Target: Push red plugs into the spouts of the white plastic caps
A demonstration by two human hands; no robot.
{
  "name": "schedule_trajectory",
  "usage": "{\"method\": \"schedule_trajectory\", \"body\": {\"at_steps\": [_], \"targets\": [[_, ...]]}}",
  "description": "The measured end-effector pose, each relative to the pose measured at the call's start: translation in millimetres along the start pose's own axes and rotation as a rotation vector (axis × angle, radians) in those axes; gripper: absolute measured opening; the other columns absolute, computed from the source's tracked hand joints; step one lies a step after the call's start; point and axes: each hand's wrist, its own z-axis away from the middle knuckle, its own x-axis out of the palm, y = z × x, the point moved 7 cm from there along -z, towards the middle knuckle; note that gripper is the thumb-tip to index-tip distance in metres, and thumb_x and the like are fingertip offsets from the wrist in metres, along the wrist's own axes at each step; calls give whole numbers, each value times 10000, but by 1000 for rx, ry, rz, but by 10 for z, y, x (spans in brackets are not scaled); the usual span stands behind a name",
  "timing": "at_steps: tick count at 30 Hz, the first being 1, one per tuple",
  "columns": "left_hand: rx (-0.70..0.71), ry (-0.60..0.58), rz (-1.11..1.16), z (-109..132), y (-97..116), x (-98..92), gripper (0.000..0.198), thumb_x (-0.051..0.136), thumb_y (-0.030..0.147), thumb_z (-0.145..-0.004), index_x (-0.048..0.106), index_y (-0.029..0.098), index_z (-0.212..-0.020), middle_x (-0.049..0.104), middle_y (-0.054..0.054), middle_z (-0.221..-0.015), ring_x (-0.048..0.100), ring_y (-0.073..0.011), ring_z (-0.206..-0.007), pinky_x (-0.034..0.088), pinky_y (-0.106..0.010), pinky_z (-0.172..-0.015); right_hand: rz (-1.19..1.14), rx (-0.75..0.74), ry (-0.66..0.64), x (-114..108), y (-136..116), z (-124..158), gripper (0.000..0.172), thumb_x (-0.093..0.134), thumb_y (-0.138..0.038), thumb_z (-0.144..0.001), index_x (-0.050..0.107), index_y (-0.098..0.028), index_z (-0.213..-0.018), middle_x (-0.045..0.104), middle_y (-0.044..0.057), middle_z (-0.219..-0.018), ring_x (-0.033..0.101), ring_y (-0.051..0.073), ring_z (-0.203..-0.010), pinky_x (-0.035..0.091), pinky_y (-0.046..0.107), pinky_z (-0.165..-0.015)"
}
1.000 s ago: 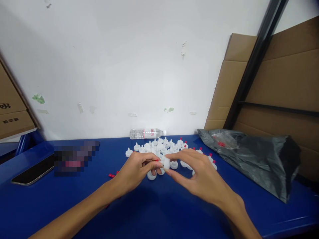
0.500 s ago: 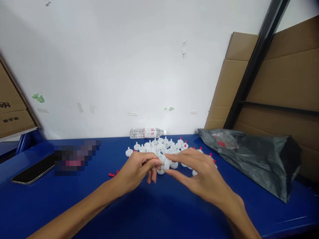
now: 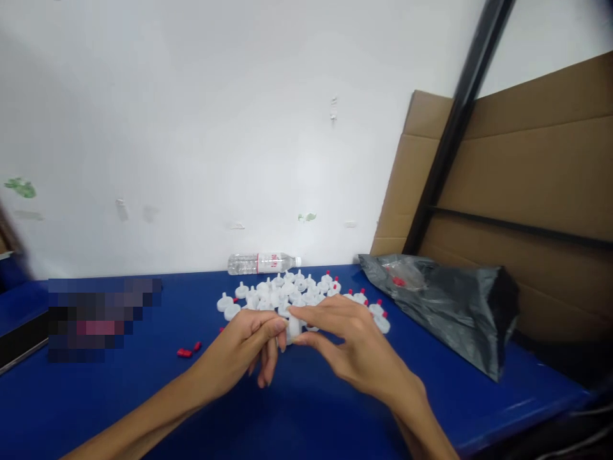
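Both hands meet over the blue table (image 3: 119,409) just in front of a heap of small white plastic caps (image 3: 292,291), some with red tips. My left hand (image 3: 244,351) pinches one white cap (image 3: 293,327) with thumb and forefinger, its other fingers hanging down. My right hand (image 3: 354,348) grips the same cap from the right with thumb and forefinger, the remaining fingers spread above. A few small red plugs (image 3: 188,350) lie loose on the table to the left of my left hand.
A clear water bottle (image 3: 262,262) lies on its side against the white wall behind the caps. A black plastic bag (image 3: 450,303) sits to the right, before cardboard sheets (image 3: 527,185) and a black post (image 3: 453,128). A blurred patch (image 3: 96,316) lies at the left.
The view has swung right and down a little, so everything sits further left. Both hands stay together on the cap, and the left hand's lower fingers have dropped.
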Motion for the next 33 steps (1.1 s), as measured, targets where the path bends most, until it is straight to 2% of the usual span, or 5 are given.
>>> {"method": "schedule_trajectory", "body": {"at_steps": [6, 14, 20, 25, 33], "targets": [[-16, -1, -132, -36, -123, -69, 519, 382, 623, -1029, 577, 199, -803, 652, 13, -511, 567, -130, -432, 390, -204, -454, 69, 105, -65, -4, 66, -29, 343, 720, -416, -936, 718, -288, -1255, 782, -9, -950, 699, 151, -905, 496, 284, -896], [331, 162, -782, 80, 156, -95, 490, 358, 379, -1077, 532, 205, -653, 576, 46, -537, 524, -104, -473, 352, -236, -531, 189, 105, -170, 165, -68, -65, 152, 618, -332, -969, 671, -239, -1076, 748, 15, -954, 671, 197, -951, 421, 359, -1015], [501, 256, -1175, 116, 310, -139, 441, 326, 239, -1072, 572, 186, -710, 590, 6, -587, 520, -115, -512, 350, -266, -568, 176, 153, -172, 39, 102, 14, 127, 553, -272, -1018, 672, -247, -1057, 721, 35, -952, 655, 220, -947, 432, 381, -965], [413, 288, -1302, 70, 208, -288, 442, 346, 269, -1047, 580, 181, -683, 596, -29, -603, 527, -137, -551, 292, -282, -552, 169, 240, -223, -10, 402, 104, 164, 510, -364, -1041, 615, -269, -1122, 716, 58, -994, 643, 293, -997, 476, 429, -860], [300, 247, -1336, 75, 224, -306, 299, 367, 258, -1062, 646, 174, -997, 660, -39, -758, 598, -173, -640, 294, -294, -567, 189, 270, -334, 92, 508, 90, 78, 628, -353, -977, 685, -300, -982, 714, 10, -1057, 668, 240, -981, 489, 379, -855]]}}
